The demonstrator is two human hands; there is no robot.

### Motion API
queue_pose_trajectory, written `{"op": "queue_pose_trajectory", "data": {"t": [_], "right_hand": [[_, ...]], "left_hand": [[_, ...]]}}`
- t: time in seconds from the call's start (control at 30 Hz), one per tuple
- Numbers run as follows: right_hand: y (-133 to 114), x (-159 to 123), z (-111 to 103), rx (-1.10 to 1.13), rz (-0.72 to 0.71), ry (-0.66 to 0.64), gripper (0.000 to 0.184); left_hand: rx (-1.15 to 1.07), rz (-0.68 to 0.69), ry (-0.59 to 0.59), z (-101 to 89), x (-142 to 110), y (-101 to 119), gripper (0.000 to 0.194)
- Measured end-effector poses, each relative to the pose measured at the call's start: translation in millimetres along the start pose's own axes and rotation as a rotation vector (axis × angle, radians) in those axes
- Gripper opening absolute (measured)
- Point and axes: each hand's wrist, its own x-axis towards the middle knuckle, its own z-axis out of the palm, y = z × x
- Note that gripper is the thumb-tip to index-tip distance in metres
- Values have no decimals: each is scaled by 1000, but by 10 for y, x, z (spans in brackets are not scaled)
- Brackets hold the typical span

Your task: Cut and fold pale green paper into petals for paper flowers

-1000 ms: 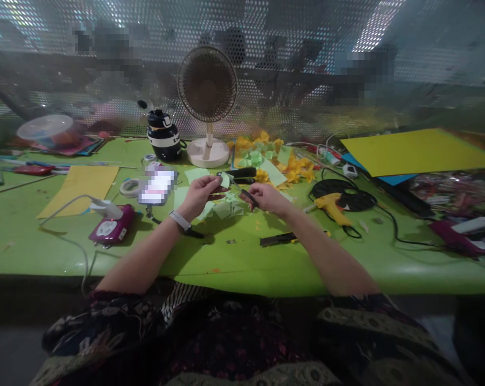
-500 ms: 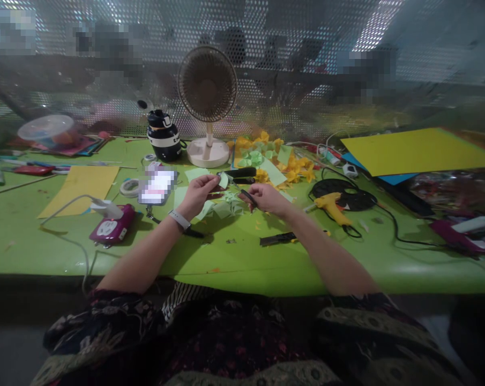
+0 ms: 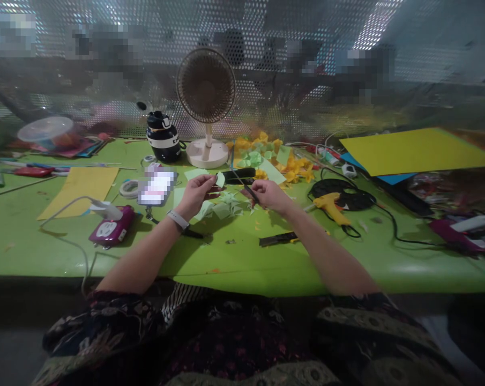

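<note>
Between the fingertips of my left hand [image 3: 197, 194] is a small piece of pale green paper [image 3: 220, 179]. My right hand [image 3: 269, 195] grips dark-handled scissors [image 3: 249, 191], their thin blades pointing up and left, apart from the paper. The fingers partly hide the scissors' handles. Beneath and between both hands lies a heap of pale green paper pieces [image 3: 226, 206]. Just behind them rests a black, stapler-like object [image 3: 240, 174]. Yellow and green paper flowers [image 3: 262, 150] are piled farther back.
A white fan [image 3: 208, 153] and a dark bottle [image 3: 163, 140] stand at the back. To the left are a phone [image 3: 157, 186], tape [image 3: 129, 188] and a purple power socket [image 3: 112, 225]. A cutter knife [image 3: 277, 238] and a yellow glue gun [image 3: 333, 208] lie right.
My right hand has drawn the scissors slightly right, away from the green paper, and their blades now point farther up. My left hand keeps the paper, shifted slightly left.
</note>
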Motion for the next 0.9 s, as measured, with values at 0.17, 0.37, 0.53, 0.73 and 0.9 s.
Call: {"op": "queue_pose_trajectory", "data": {"t": [0.17,0.37,0.53,0.73,0.9], "right_hand": [[76,33,10,-317,46,49,45],[174,101,42,-744,40,67,25],[203,115,57,-846,42,16,25],[260,107,73,-917,-23,45,21],[233,110,28,-918,75,-16,21]], "left_hand": [[-138,-115,42,43,13,-4,22],[-232,-154,5,56,8,0,9],[-266,-193,-32,63,-15,13,4],[-246,-218,-44,82,-32,21,17],[-181,-253,-37,54,5,-27,28]]}}
